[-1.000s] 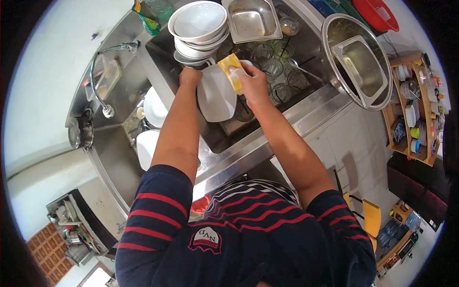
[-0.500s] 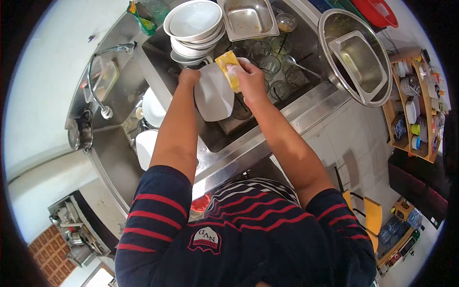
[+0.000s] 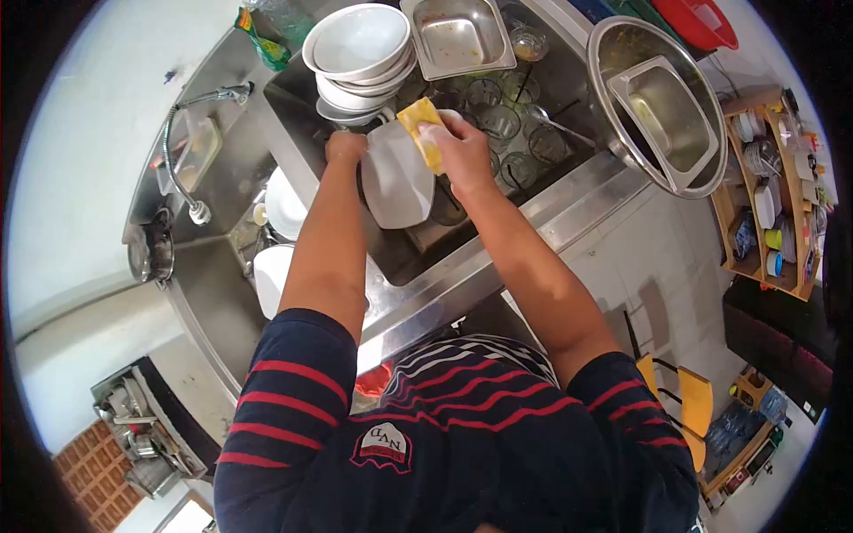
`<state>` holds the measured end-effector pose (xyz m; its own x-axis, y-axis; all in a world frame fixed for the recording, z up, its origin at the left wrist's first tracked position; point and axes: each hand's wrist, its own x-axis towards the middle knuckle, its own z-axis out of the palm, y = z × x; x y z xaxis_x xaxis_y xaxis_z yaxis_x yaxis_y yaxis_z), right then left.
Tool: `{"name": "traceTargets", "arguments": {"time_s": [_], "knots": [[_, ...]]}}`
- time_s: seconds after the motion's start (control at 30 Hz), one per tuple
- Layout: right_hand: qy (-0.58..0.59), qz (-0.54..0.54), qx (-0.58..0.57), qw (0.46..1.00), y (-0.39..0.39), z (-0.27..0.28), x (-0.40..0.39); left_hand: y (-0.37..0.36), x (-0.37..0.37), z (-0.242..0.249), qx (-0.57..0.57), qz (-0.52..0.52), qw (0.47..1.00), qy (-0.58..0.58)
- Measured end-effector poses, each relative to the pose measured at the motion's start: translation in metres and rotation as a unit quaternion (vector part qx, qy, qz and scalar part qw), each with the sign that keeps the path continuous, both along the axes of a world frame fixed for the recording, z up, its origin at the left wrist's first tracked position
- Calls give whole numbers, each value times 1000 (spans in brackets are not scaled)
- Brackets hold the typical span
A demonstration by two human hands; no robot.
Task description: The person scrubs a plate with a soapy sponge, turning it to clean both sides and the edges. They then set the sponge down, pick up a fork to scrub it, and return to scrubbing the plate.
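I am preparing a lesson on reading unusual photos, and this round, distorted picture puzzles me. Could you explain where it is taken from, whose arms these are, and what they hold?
The camera sits on a person's head and looks down, so the arms are their own, and the wide lens bends the edges. The left hand holds a white plate tilted over a steel sink. The right hand presses a yellow sponge against the plate. In the sink stand stacked white bowls, drinking glasses and a metal tray. A big metal basin sits to the right.

Yellow sponge [image 3: 422,131] against white plate [image 3: 395,182] over sink [image 3: 462,258]
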<state>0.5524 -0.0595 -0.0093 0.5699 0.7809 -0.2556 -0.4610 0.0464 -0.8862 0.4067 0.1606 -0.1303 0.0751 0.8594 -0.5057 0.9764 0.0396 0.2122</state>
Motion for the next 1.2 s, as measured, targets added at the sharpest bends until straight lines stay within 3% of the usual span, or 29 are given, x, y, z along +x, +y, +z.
{"name": "traceTargets", "arguments": {"time_s": [0.07,0.1,0.17,0.27,0.37,0.5,0.57,0.7,0.8,0.83,0.87,0.9,0.93,0.97,1.0,1.2], "knots": [[-9,-2,-3,1000,1,-1,0,7,-3,-14,36,-147,987,57],[-17,-6,-7,1000,1,-1,-1,16,-6,-28,36,-147,987,57],[-15,-5,-4,1000,0,1,-1,31,-11,-54,8,-243,966,89],[-16,-3,-6,1000,0,1,0,17,-5,-29,11,-293,952,84],[-14,-2,-6,1000,-1,4,0,35,-18,-58,63,-218,973,50],[7,-14,16,1000,0,6,0,32,-17,-29,97,-245,964,35],[13,-15,24,1000,3,3,1,19,-16,-7,61,-152,984,-71],[31,-1,5,1000,3,10,-1,-8,-11,39,-10,-164,982,-95],[3,-8,-1,1000,5,4,0,-10,-14,47,-52,-241,961,-126],[1,-6,-1,1000,5,6,1,0,-19,38,85,-471,861,-171],[15,-13,6,1000,4,9,1,7,-24,27,215,-660,691,-202],[29,-19,14,999,4,11,1,4,-23,31,171,-623,749,-149],[27,-16,14,999,3,10,1,-11,-16,53,173,-620,751,-149],[32,-26,20,999,4,9,1,-35,-6,91,-9,-346,904,-253],[37,-35,26,998,5,7,2,-53,-4,121,-189,-22,927,-323],[31,-33,77,996,0,14,9,-94,-47,186,-157,10,850,-503]]}}
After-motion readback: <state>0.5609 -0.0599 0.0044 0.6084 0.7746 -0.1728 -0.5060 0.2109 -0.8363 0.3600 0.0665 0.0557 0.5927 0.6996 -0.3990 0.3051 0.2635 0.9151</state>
